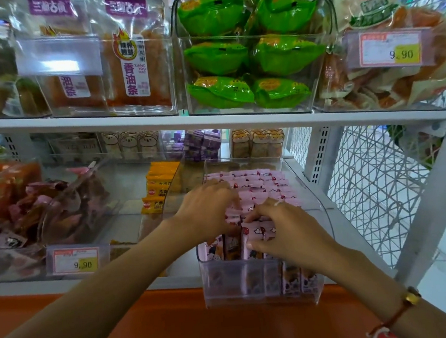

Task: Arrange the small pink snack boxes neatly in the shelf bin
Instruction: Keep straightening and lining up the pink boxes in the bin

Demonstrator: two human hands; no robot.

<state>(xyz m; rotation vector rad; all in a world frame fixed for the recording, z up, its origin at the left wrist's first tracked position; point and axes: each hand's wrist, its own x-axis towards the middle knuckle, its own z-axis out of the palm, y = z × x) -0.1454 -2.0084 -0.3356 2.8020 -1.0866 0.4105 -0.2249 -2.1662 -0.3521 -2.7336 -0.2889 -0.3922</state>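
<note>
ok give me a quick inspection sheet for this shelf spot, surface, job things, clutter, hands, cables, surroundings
surface: white lower shelf with an orange ledge in front
job's things: pink snack boxes standing in rows in a clear bin
clutter: yellow packets in the bin to the left; mixed brown and pink packets further left
hands: left hand fingers curled on the boxes mid-bin; right hand gripping boxes near the front
cables: nothing seen
surroundings: green packets on the shelf above; price tag reading 9.90; white mesh side panel
</note>
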